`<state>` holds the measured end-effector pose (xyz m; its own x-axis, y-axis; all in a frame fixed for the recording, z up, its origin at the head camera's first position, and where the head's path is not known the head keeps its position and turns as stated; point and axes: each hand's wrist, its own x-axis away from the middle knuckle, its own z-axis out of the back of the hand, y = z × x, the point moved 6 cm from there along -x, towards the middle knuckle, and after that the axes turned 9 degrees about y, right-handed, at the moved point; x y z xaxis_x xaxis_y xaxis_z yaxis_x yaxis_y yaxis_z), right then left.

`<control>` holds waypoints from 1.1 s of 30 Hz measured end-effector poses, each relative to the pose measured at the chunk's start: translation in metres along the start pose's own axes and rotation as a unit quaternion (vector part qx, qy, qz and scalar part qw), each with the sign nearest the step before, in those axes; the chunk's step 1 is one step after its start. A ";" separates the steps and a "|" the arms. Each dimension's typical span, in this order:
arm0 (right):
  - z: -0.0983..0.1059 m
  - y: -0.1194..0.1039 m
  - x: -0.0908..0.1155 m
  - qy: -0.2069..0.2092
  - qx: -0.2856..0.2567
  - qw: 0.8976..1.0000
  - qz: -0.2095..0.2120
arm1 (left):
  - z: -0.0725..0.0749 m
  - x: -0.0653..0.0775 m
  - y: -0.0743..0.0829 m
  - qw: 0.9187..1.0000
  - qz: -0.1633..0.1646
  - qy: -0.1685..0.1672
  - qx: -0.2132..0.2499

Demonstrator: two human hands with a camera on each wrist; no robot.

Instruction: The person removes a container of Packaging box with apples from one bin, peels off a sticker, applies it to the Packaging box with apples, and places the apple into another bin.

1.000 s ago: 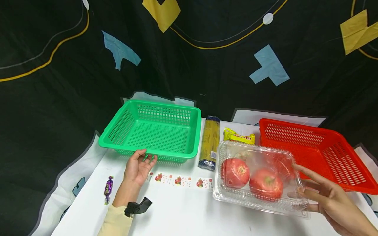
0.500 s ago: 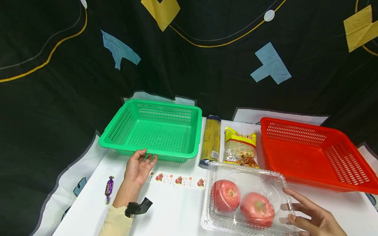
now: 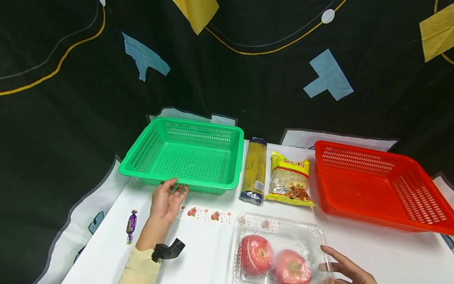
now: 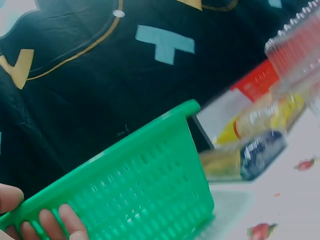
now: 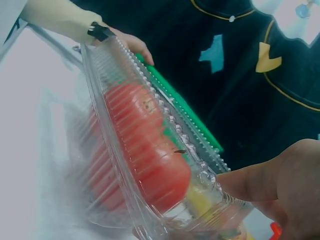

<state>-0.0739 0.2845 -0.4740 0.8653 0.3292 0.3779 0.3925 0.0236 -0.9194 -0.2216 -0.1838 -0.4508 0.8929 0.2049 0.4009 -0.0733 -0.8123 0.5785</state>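
Observation:
My right hand [image 3: 347, 268] holds a clear plastic clamshell box [image 3: 283, 223] by its right edge, at the front of the table. Two red apples [image 3: 256, 254] show through its lid. In the right wrist view the thumb lies along the ridged rim of the box [image 5: 172, 117], and the apples [image 5: 157, 175] show through the side. My left hand [image 3: 166, 201] grips the near rim of an empty green basket [image 3: 198, 185]. The left wrist view shows the thumb over the rim of that basket [image 4: 135, 185] and the fingers against its outer wall.
Right of the green basket lie a long pack of noodles [image 3: 254, 169] and a yellow bag of pasta [image 3: 290, 179]. A red basket [image 3: 376, 189] stands at the right. A purple wrapped candy [image 3: 131, 227] and fruit stickers [image 3: 203, 214] lie on the white table [image 3: 198, 256].
My right hand has brought the box down toward the front and left, away from the red basket, uncovering the pasta bag. The left hand stays at the green basket's rim.

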 end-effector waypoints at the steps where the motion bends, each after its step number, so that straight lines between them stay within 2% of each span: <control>1: -0.001 0.001 -0.001 0.006 0.005 1.000 0.000 | 0.000 0.000 0.001 0.999 -0.018 -0.004 -0.028; 3: -0.003 0.004 -0.002 0.017 0.015 1.000 0.001 | 0.001 0.002 0.002 0.995 -0.053 -0.009 -0.088; 5: -0.004 0.005 -0.003 0.033 0.025 0.999 0.007 | 0.003 0.005 0.004 0.984 -0.088 -0.009 -0.153; 7: -0.005 0.007 -0.004 0.042 0.037 0.998 0.018 | 0.006 0.008 0.006 0.969 -0.116 -0.006 -0.219; 9: -0.006 0.008 -0.004 0.047 0.043 0.998 0.026 | 0.010 0.012 0.010 0.946 -0.139 -0.002 -0.291; 10: -0.006 0.008 -0.004 0.047 0.046 0.997 0.032 | 0.012 0.014 0.012 0.931 -0.152 0.000 -0.333; 11: -0.006 0.008 -0.004 0.047 0.050 0.997 0.037 | 0.014 0.016 0.015 0.911 -0.167 0.004 -0.378; 12: -0.006 0.009 -0.005 0.043 0.045 0.998 0.034 | 0.016 0.019 0.018 0.884 -0.183 0.009 -0.429; 13: -0.006 0.010 -0.005 0.040 0.042 0.998 0.031 | 0.018 0.021 0.021 0.854 -0.202 0.013 -0.479; 16: -0.007 0.010 -0.006 0.031 0.038 0.998 0.033 | 0.021 0.029 0.030 0.745 -0.270 0.030 -0.610; 17: -0.007 0.010 -0.006 0.030 0.036 0.998 0.031 | 0.021 0.032 0.033 0.712 -0.293 0.037 -0.637; 18: -0.007 0.010 -0.007 0.030 0.035 0.998 0.032 | 0.021 0.034 0.034 0.682 -0.312 0.042 -0.660; 20: -0.006 0.011 -0.007 0.033 0.036 0.998 0.029 | 0.020 0.038 0.036 0.636 -0.345 0.053 -0.688; 22: -0.005 0.012 -0.008 0.038 0.038 0.998 0.027 | 0.021 0.040 0.035 0.602 -0.357 0.060 -0.712; 24: -0.005 0.013 -0.008 0.037 0.038 0.998 0.025 | 0.022 0.041 0.031 0.570 -0.351 0.060 -0.741; 26: -0.006 0.013 -0.009 0.031 0.040 0.998 0.027 | 0.023 0.041 0.027 0.542 -0.336 0.054 -0.769; 28: -0.007 0.011 -0.009 0.019 0.045 0.998 0.042 | 0.025 0.041 0.022 0.517 -0.315 0.042 -0.795; 29: -0.009 0.009 -0.009 0.010 0.046 0.998 0.049 | 0.025 0.041 0.020 0.508 -0.305 0.037 -0.804; 31: -0.010 0.007 -0.010 0.001 0.053 0.997 0.064 | 0.026 0.040 0.016 0.498 -0.295 0.028 -0.815; 33: -0.011 0.006 -0.011 -0.003 0.059 0.996 0.070 | 0.026 0.040 0.014 0.494 -0.291 0.024 -0.819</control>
<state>-0.0774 0.2706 -0.4820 0.9067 0.3435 0.2449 0.2287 0.0877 -0.9695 -0.1756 -0.2016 -0.4455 0.9658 0.1886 -0.1782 -0.1070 0.9151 0.3887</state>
